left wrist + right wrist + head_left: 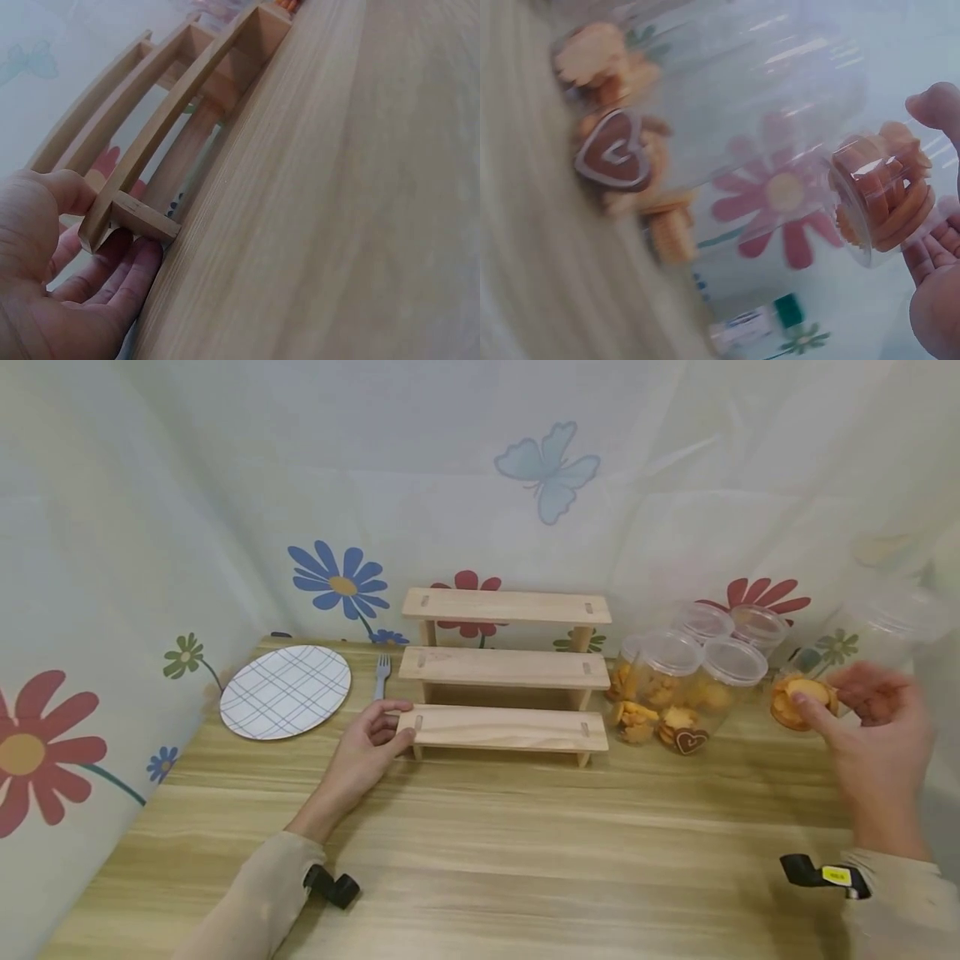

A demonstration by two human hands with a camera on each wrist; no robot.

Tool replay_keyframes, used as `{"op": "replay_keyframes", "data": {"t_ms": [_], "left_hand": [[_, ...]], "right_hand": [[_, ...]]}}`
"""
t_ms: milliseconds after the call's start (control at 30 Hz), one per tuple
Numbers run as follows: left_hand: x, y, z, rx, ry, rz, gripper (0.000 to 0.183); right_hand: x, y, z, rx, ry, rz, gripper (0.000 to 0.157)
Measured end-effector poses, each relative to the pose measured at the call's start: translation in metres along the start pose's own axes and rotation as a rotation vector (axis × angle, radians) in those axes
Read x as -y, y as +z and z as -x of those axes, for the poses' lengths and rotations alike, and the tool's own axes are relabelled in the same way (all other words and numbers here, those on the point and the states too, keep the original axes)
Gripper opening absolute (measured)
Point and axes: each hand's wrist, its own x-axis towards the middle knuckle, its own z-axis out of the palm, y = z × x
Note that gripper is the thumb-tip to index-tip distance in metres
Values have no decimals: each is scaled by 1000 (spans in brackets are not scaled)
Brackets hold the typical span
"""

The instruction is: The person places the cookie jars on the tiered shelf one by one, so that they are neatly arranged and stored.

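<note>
At the left end of the lowest step of a three-tier wooden display stand [502, 727], my left hand [367, 743] grips the board. In the left wrist view, the thumb lies on top of the stand [169, 131] and the fingers [135, 277] are beneath, by its short leg. On the right, my right hand [881, 735] holds a clear lidded jar [866, 631] with round cookies [804, 700] in its bottom. The jar is tilted and blurred, raised off the table. The right wrist view shows those cookies [885, 191] between thumb and fingers.
Several clear lidded jars [671, 656] of cookies stand close together right of the stand, one with a heart-shaped cookie [692, 741]. On the left are a checked plate [285, 693] and a grey fork [382, 675]. A patterned curtain [450, 485] hangs behind the wooden table [480, 843].
</note>
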Motion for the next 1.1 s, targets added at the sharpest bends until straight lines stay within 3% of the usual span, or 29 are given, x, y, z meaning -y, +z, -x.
{"op": "replay_keyframes", "data": {"t_ms": [167, 333, 433, 533, 633, 900, 1100], "left_hand": [[0, -1, 1, -5, -4, -4, 41], [0, -1, 1, -6, -1, 0, 41], [0, -2, 1, -3, 4, -2, 41], [1, -2, 2, -2, 7, -7, 40], [1, -1, 1, -2, 10, -11, 40], [0, 0, 1, -8, 15, -10, 39], [-1, 0, 1, -12, 12, -8, 40]], "right_hand": [[26, 1, -12, 12, -56, -13, 52], [53, 9, -23, 31, -108, 60, 59], [67, 20, -29, 46, -93, -94, 59], [78, 34, -34, 76, -68, -280, 59], [86, 49, -36, 121, -43, -364, 59], [100, 96, -34, 260, -33, -432, 60], [109, 138, -26, 357, -60, -347, 61]]}}
